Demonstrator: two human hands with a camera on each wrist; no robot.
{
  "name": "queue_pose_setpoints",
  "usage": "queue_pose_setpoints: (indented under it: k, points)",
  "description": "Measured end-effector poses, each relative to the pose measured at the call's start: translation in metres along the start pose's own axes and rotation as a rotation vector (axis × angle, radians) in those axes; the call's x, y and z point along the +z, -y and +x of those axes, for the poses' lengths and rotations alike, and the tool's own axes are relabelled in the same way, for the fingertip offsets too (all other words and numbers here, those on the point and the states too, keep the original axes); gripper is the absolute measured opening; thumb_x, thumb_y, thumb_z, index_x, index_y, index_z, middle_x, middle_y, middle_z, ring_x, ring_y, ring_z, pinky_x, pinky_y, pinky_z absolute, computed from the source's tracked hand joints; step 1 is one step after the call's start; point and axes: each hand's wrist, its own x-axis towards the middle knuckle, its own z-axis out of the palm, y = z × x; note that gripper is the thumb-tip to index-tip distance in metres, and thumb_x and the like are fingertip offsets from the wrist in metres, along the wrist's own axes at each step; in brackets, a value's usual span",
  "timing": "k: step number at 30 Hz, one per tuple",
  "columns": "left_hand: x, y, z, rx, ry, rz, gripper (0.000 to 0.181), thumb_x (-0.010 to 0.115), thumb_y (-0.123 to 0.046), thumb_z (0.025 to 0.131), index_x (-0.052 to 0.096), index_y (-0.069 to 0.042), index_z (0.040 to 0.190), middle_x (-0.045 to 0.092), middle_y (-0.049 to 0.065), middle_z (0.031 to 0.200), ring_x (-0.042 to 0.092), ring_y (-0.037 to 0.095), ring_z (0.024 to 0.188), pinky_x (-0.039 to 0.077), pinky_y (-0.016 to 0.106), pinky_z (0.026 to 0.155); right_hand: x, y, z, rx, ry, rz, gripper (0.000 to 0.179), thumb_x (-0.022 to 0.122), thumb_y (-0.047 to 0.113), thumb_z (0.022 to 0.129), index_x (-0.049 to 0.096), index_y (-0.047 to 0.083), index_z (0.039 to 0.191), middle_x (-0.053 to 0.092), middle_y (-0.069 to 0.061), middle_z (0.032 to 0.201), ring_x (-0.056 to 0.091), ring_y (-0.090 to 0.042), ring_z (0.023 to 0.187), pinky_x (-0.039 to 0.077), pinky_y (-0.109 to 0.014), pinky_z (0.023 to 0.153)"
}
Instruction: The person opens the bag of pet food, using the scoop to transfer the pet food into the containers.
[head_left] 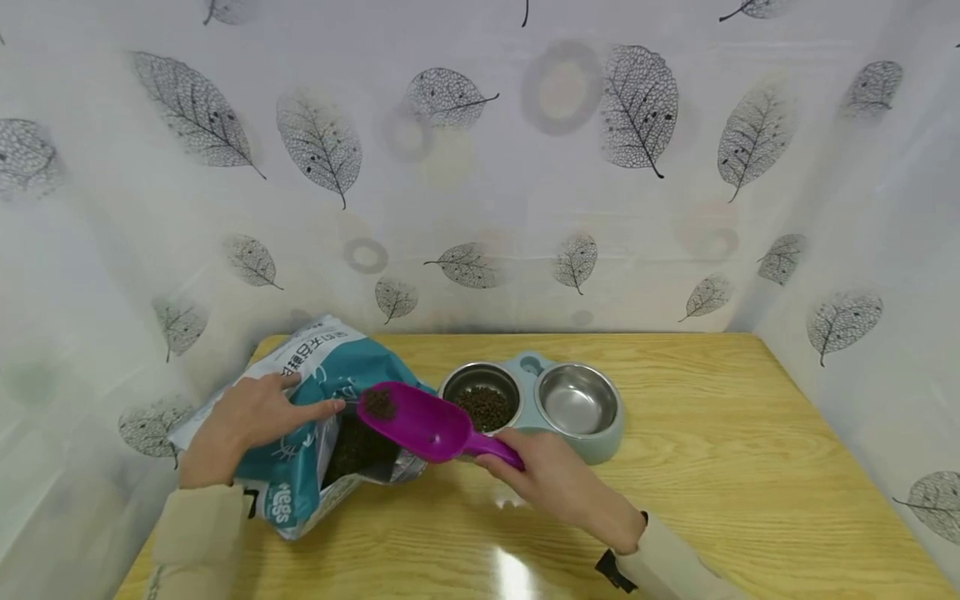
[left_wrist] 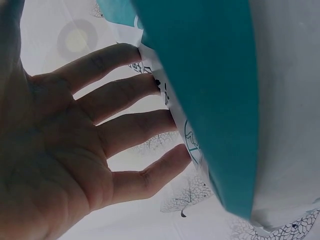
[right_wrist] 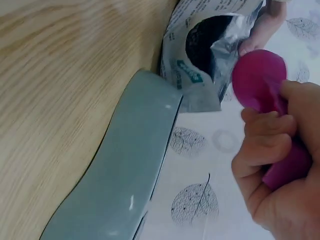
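Note:
My right hand (head_left: pixel 551 479) grips the handle of a magenta scoop (head_left: pixel 427 425), fingers curled round it. Brown kibble (head_left: pixel 379 405) lies near the scoop's front lip, which overlaps the mouth of a teal-and-white pet food bag (head_left: pixel 330 371) in the head view. Dark kibble (head_left: pixel 358 450) shows inside that bag, whose opening faces forward and right. Against the bag's upper side rests my left hand (head_left: pixel 258 417), its thumb stretched toward the opening. Seen from the left wrist, its nearly straight fingers (left_wrist: pixel 135 132) touch the bag with their tips.
A blue-grey double feeder (head_left: pixel 607 446) stands right of the bag on the wooden table (head_left: pixel 697 467). Its left steel bowl (head_left: pixel 483 371) contains kibble; bare metal shows in the right bowl (head_left: pixel 577 400). A leaf-patterned curtain (head_left: pixel 510 192) hangs behind and at both sides.

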Motion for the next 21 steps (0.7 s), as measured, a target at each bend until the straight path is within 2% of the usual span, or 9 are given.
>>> queue_pose_setpoints:
  k: [5, 11, 15, 21]
  points:
    - [0.000, 0.000, -0.001, 0.000, -0.001, 0.003, 0.111, 0.051, -0.085, 0.085, 0.048, 0.006, 0.148, 0.051, 0.039, 0.142, 0.064, 0.054, 0.106, 0.052, 0.055, 0.077, -0.010, -0.007, -0.002, -0.018, -0.094, -0.012, 0.014, 0.067, 0.028, 0.101, 0.066, 0.018, 0.092, 0.051, 0.015, 0.065, 0.036, 0.010, 0.054, 0.035, -0.013, 0.047]
    - [-0.001, -0.001, -0.002, -0.009, 0.003, 0.004, 0.112, 0.052, -0.085, 0.084, 0.048, 0.007, 0.148, 0.052, 0.039, 0.141, 0.063, 0.055, 0.109, 0.052, 0.058, 0.081, -0.025, -0.022, -0.005, -0.069, -0.220, -0.088, 0.009, 0.074, 0.023, 0.095, 0.070, 0.017, 0.091, 0.055, 0.014, 0.066, 0.035, 0.010, 0.054, 0.033, -0.010, 0.046]
    - [0.000, 0.000, -0.002, -0.001, -0.006, 0.005, 0.110, 0.053, -0.083, 0.085, 0.049, 0.007, 0.147, 0.053, 0.038, 0.142, 0.061, 0.057, 0.110, 0.051, 0.061, 0.083, -0.036, -0.031, -0.010, -0.035, -0.243, -0.135, 0.010, 0.076, 0.023, 0.093, 0.070, 0.017, 0.089, 0.053, 0.014, 0.064, 0.033, 0.009, 0.053, 0.033, -0.012, 0.046]
    - [0.000, 0.000, -0.002, 0.017, -0.019, 0.008, 0.108, 0.054, -0.082, 0.086, 0.052, 0.007, 0.146, 0.054, 0.038, 0.141, 0.063, 0.056, 0.105, 0.052, 0.060, 0.081, -0.050, -0.043, -0.021, 0.097, -0.203, -0.226, 0.015, 0.077, 0.026, 0.092, 0.067, 0.019, 0.084, 0.039, 0.017, 0.058, 0.028, 0.008, 0.049, 0.029, -0.015, 0.045]
